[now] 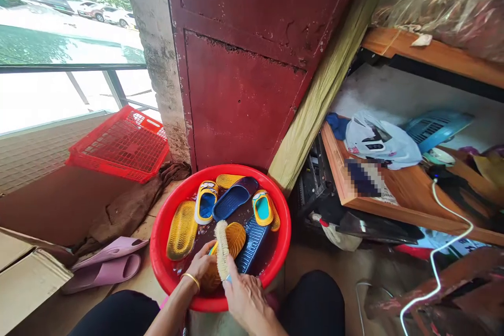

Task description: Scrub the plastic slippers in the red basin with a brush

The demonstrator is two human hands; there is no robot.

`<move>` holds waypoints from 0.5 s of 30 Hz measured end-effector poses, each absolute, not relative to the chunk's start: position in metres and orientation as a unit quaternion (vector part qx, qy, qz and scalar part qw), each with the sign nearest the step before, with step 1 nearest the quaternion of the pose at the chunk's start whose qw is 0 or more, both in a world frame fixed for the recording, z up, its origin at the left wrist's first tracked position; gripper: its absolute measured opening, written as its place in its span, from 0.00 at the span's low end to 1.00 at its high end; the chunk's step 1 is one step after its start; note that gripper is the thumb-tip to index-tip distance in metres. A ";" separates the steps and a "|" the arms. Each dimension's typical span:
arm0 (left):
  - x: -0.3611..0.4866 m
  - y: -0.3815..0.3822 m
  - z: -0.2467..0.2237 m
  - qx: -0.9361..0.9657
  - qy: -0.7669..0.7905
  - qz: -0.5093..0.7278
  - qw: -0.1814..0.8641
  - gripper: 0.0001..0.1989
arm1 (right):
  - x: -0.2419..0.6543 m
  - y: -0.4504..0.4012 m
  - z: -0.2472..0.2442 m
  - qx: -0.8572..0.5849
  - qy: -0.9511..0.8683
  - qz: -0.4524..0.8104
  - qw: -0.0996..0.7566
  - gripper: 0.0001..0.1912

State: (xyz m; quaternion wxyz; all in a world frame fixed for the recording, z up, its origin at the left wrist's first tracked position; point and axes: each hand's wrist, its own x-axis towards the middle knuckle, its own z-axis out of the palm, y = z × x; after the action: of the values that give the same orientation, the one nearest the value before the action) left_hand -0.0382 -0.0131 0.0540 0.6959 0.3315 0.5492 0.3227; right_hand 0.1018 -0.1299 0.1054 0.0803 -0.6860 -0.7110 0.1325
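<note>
Scrub brush (221,250) angled away across yellow slipper (235,238)

This is a cramped home balcony corner, with a worn red metal door (240,100), wooden shelves (394,205) of plastic bags (378,142), a basin (157,236) of slippers (181,231), and a window (39,100) above parked cars (106,14).

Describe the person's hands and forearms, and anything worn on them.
The left hand and right hand are bare, with no gloves, and no sleeves cover the forearms. A thin gold-coloured bangle circles the left wrist. No cables or other markings show.
</note>
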 end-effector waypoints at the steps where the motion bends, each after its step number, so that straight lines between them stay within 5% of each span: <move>1: -0.039 -0.013 0.055 0.322 0.551 0.326 0.697 0.34 | 0.100 -0.132 0.107 -0.693 -0.706 0.126 0.074 0.31; 15: -0.036 -0.013 0.058 0.211 0.464 0.370 0.777 0.40 | 0.117 -0.107 0.112 -0.720 -0.675 0.118 0.113 0.29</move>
State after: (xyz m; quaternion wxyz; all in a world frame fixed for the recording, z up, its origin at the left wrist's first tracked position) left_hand -0.0356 -0.0128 0.0584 0.7766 0.2109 0.4640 0.3702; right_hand 0.1168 -0.1073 0.1119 0.1127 -0.7200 -0.6746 0.1177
